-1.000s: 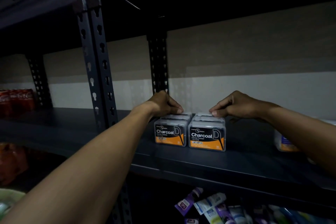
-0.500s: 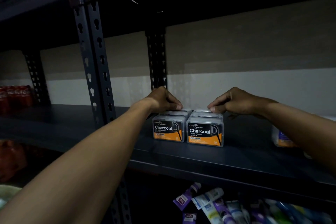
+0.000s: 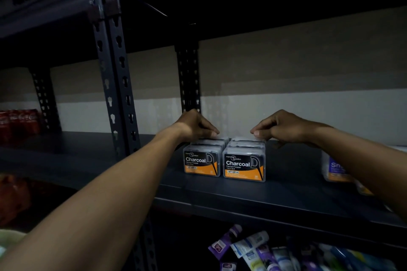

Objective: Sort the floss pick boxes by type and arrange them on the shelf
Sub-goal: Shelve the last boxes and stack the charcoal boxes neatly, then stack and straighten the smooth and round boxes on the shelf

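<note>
Two rows of black-and-orange Charcoal floss pick boxes stand side by side on the dark shelf [image 3: 286, 196]. The left row's front box [image 3: 201, 164] and the right row's front box [image 3: 244, 168] face me. My left hand [image 3: 196, 126] pinches the top of a box at the back of the left row. My right hand [image 3: 282, 126] pinches the top of a rear box in the right row. A white-and-blue floss pick box [image 3: 333, 166] stands further right, partly hidden by my right forearm.
A perforated upright post [image 3: 114, 94] stands left of the boxes, another [image 3: 188, 77] behind them. Red cola cans [image 3: 17, 121] sit at the far left of the shelf. Toothpaste tubes [image 3: 264, 251] lie on the shelf below.
Both hands stay on the rear boxes; the view has shifted slightly. The boxes have not visibly moved.
</note>
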